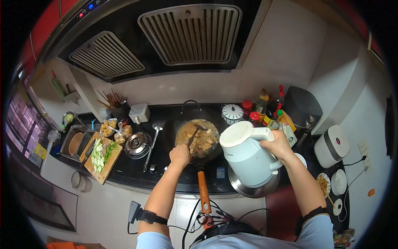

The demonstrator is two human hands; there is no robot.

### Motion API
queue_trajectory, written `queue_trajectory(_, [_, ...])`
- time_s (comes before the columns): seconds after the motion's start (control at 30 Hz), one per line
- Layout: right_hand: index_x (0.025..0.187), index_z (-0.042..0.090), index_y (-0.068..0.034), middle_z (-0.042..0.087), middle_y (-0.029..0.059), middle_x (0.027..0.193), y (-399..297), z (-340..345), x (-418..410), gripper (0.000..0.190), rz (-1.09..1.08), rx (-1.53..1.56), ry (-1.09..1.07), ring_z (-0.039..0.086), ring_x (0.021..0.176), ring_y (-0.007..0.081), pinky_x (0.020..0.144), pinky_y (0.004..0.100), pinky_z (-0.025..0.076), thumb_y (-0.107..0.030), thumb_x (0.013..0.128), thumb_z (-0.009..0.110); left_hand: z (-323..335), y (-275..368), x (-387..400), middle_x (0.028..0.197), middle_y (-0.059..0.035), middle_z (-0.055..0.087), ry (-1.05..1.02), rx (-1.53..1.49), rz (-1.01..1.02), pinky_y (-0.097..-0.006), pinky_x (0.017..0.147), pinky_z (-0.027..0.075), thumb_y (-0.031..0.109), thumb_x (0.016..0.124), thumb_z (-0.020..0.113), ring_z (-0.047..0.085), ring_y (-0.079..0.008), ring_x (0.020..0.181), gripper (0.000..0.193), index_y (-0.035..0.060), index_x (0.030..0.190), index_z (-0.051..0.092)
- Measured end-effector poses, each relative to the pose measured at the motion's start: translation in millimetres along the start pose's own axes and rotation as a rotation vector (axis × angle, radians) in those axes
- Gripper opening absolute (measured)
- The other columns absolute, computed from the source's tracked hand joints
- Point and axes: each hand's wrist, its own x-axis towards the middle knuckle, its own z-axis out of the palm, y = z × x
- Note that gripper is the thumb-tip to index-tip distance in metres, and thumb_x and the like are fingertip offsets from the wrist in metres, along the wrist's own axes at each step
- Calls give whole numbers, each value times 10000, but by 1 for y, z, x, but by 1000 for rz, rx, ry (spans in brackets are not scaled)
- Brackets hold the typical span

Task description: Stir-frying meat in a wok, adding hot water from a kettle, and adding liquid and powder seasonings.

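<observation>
My left hand grips the handle of a spatula, whose end lies in the food. Pieces of food in brownish liquid fill the bottom of a dark wok on the stove. An orange-brown wok handle points toward me. My right hand holds a pale blue electric kettle by its handle, right of the wok. The kettle's white lid is on. Beneath the kettle shows a round steel lid or pan, partly hidden; whether they touch I cannot tell.
Left lie a ladle, a bare burner and a cutting board with a knife and cut vegetables, beside the sink. Behind the kettle stand a striped lidded pot and several sauce bottles. A range hood hangs above; cables dangle before me.
</observation>
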Motion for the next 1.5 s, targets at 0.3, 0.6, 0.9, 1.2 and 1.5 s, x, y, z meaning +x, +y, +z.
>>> queue_trajectory(0.3, [863,643,33,647,81,776,-4,-5,-5,227,22,24,-20,598,682,123,623,247,464,-70,661,643,-21,-12,-13,847,-176,644,70,4,71,-421,698,505,124,775,524,630,-326,820,269,131,1036,591])
queue_trajectory(0.6, [886,642,30,645,81,789,-2,-3,-6,246,39,20,-39,593,692,128,637,254,464,-75,664,638,11,9,17,929,-189,630,104,-136,-50,-406,773,487,165,798,509,611,-320,893,276,105,1058,582])
queue_trajectory(0.9, [884,639,31,646,89,787,-5,-3,-2,248,56,-37,-37,603,697,135,635,257,467,-81,663,639,-3,-7,-1,850,-182,637,96,-91,87,-414,712,498,206,784,548,622,-325,813,211,112,950,637])
queue_trajectory(1.2, [862,636,34,647,90,767,1,5,10,242,21,-23,-61,607,682,139,632,259,468,-97,659,637,-34,-38,-43,825,-160,639,51,-10,235,-423,664,487,159,779,577,615,-337,761,291,158,1066,621])
queue_trajectory(1.5, [816,646,18,648,105,727,-4,9,20,223,1,-129,-88,615,666,152,632,272,470,-109,633,636,-84,-80,-109,860,-137,645,-6,-150,66,-399,719,482,95,725,595,616,-317,808,326,113,1049,626])
